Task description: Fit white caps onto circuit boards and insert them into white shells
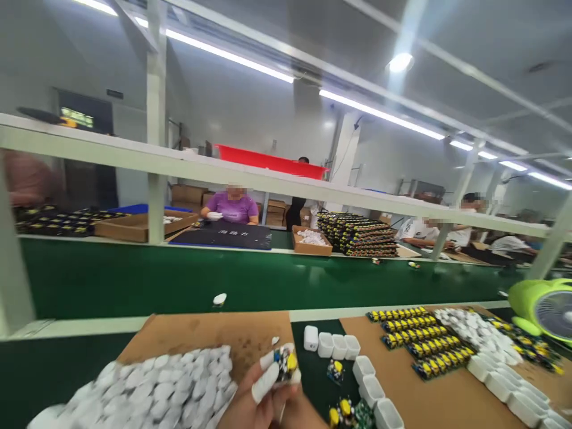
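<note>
Near the bottom centre, my left hand (259, 390) wears white finger covers and pinches a small circuit board (285, 362) with a yellow part on it. My right hand (295, 400) is close against it on the right, its fingertips at the board's lower right edge, partly hidden. To the left lies a large heap of white rounded caps (165, 387). Right of my hands, a single board (335, 370) and a group of boards (346, 412) rest on the dark surface, beside a bent line of white square cups (370, 390).
Rows of yellow-topped boards (429, 339), white pieces (480, 333) and a green fan (543, 307) stand to the right. A green belt (134, 280) runs across, carrying a white-topped piece (219, 299). Several people sit beyond it. A shelf beam (268, 182) crosses overhead.
</note>
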A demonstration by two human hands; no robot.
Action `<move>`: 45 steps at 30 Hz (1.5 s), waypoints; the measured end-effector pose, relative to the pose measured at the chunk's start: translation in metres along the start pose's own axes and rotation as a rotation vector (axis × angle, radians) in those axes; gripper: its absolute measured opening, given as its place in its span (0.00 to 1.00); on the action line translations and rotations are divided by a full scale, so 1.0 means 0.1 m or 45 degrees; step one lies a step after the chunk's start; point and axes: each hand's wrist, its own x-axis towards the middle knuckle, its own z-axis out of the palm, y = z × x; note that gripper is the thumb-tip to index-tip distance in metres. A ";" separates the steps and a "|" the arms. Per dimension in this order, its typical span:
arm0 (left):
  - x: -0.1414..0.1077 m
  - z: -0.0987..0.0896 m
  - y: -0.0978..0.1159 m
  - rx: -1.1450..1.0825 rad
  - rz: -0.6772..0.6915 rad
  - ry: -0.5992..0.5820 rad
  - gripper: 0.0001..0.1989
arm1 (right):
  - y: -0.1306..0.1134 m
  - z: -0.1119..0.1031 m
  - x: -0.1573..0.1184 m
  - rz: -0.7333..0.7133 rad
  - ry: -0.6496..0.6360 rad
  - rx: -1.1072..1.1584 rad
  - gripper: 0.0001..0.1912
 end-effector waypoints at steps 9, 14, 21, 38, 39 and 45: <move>-0.01 0.10 0.08 0.064 0.082 -0.195 0.24 | -0.11 -0.21 0.00 0.287 0.160 0.446 0.17; -0.07 0.11 0.10 0.071 0.025 -0.182 0.22 | -0.20 -0.31 -0.04 0.134 0.329 0.358 0.15; -0.03 0.08 0.08 0.180 0.056 -0.150 0.24 | -0.42 -0.35 -0.05 0.057 0.413 0.320 0.19; -0.03 0.12 -0.03 0.350 0.143 0.105 0.24 | -0.32 -0.28 -0.04 0.070 0.210 0.082 0.09; -0.03 0.12 -0.02 0.326 0.133 0.123 0.23 | -0.31 -0.28 -0.04 0.063 0.183 0.088 0.10; -0.04 0.18 0.06 0.117 0.033 -0.028 0.15 | -0.32 -0.29 -0.06 -0.108 0.075 0.157 0.11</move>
